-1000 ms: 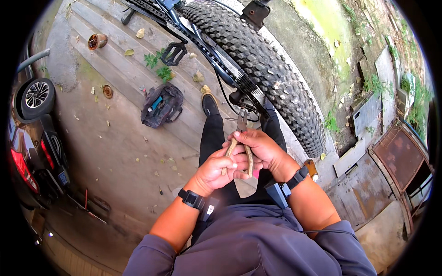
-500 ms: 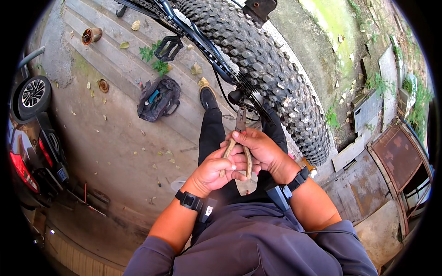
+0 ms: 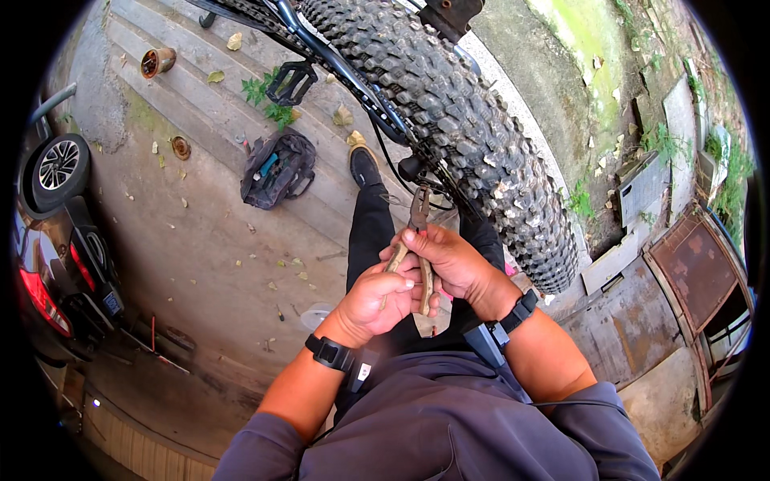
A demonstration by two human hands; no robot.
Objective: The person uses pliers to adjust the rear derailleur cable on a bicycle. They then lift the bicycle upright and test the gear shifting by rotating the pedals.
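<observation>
A pair of pliers (image 3: 420,210) with worn tan handles is held between my two hands, its jaws pointing away from me toward the bicycle's rear gears. My left hand (image 3: 377,298) is closed on the left handle. The thumb of my right hand (image 3: 453,260) presses near the pivot, and its fingers wrap about the right handle. Just beyond the jaws are the bicycle's derailleur (image 3: 411,167) and a black cable. Its knobby tire (image 3: 481,144) runs down the right side, close to my right hand. Whether anything sits in the jaws is too small to tell.
A dark open tool bag (image 3: 279,170) lies on the concrete left of my shoe (image 3: 364,167). The bicycle pedal (image 3: 291,83) juts out above it. A rusty can (image 3: 158,62) stands farther left, near a parked car (image 3: 64,256). Metal sheets (image 3: 618,329) lie at right.
The handles of the pliers have come closer together, the right one moving left. My hands otherwise stay in nearly the same place.
</observation>
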